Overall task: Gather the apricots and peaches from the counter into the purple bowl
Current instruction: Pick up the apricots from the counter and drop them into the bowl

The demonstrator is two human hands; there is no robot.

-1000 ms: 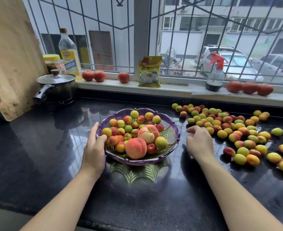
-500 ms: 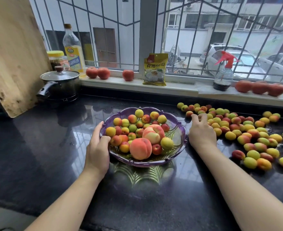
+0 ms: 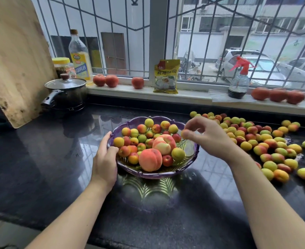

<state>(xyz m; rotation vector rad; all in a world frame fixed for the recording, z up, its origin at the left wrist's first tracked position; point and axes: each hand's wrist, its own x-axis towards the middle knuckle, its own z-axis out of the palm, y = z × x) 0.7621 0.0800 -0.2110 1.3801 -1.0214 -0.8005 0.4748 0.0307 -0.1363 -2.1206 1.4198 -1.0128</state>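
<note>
Purple bowl (image 3: 149,175) rim gripped by left hand (image 3: 105,159); apricot (image 3: 184,134) pinched by right hand (image 3: 206,135) over bowl.

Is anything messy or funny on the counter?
Yes. Loose apricots lie scattered over the black counter right of the purple bowl, and small water drops glisten among them. The big wooden board leans tilted.

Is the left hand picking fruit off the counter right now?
No, the left hand grips the rim of the purple bowl, steadying it.
</note>
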